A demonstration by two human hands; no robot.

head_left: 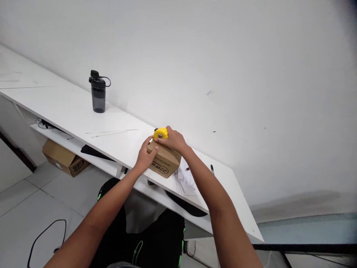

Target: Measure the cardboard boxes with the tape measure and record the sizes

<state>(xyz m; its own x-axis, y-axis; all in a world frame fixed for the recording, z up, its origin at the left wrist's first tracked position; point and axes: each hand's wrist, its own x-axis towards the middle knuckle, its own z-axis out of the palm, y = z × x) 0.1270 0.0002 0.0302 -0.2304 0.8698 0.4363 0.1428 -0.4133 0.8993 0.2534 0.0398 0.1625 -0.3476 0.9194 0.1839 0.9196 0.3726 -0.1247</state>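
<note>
A small brown cardboard box [164, 160] with dark printing rests on the white desk [119, 130]. My left hand [145, 155] grips the box's left end, its thumb on the top and its fingers round the far side. Above the box's far edge is a yellow tape measure [160, 133], and my right hand [174, 140] is closed on it from the right. Whether any blade is pulled out of the tape measure cannot be made out.
A dark bottle [98, 93] stands on the desk to the left. Papers [185, 178] with a pen lie right of the box, and a black marker [212, 169] lies farther right. An open carton [65, 158] is on the floor below. A wall runs behind the desk.
</note>
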